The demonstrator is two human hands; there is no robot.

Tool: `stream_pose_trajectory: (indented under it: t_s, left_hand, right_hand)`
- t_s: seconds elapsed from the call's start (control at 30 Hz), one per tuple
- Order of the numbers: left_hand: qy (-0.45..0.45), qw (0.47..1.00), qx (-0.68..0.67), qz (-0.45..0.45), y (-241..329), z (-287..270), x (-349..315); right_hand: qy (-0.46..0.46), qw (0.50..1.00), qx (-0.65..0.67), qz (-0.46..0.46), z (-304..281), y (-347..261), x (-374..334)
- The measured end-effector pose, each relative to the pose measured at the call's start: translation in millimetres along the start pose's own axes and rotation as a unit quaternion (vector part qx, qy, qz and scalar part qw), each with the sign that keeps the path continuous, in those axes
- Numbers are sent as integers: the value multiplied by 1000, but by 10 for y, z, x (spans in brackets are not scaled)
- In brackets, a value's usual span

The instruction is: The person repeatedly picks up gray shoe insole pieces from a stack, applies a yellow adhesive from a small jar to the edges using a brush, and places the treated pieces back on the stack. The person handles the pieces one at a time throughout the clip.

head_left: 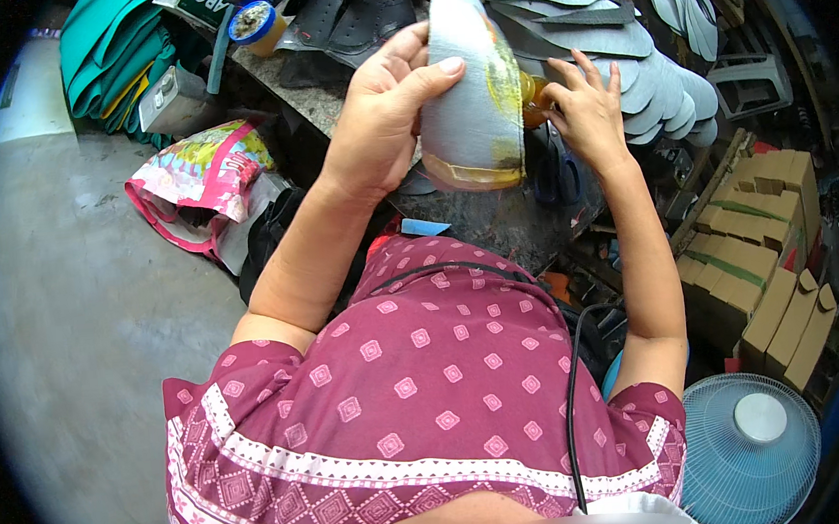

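Dark worktable (503,220) lies below the held piece (473,85), grey floor (79,318) at left

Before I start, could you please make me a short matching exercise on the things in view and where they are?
Things:
1. Yellow-marked grey piece
2. Fan
3. Bag
4. Cardboard

Places and colours:
A. Pink-edged, on the left side of the view
B. Brown, at the right, above the bottom corner
C. In the left hand
D. Blue, in the bottom right corner

Pairs: 1-C, 2-D, 3-A, 4-B
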State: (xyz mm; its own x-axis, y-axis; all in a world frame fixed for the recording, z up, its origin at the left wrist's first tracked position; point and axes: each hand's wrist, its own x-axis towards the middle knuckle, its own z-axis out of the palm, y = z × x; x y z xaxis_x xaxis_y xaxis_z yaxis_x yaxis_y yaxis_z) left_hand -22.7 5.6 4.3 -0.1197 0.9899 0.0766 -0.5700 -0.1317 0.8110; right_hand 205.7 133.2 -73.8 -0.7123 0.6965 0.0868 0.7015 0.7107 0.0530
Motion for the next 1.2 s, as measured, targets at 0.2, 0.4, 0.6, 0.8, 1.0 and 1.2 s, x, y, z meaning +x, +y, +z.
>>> stream_pose_trajectory:
  t_s: [0.2, 0.4, 0.6, 0.8, 1.0, 1.2]
  left_hand:
    - [49, 994, 89, 40, -54, 104, -5]
    - [54, 990, 87, 94, -102, 292, 64]
    - [46, 991, 102, 79, -83, 331, 42]
    - [47, 991, 90, 92, -88, 335, 74]
    - [32, 991, 101, 80, -68, 331, 41]
    - [9, 996, 68, 62, -66, 315, 32]
  right_hand:
    - [144, 918, 369, 5, -521, -72, -120]
    - [32, 826, 554, -99, -967, -528, -425]
    - [157, 925, 307, -160, -1130, -498, -459]
    - [167, 926, 287, -182, -1108, -550, -508]
    - [204, 867, 429, -150, -1160, -466, -547]
    - [183, 923, 293, -167, -1118, -530, -551]
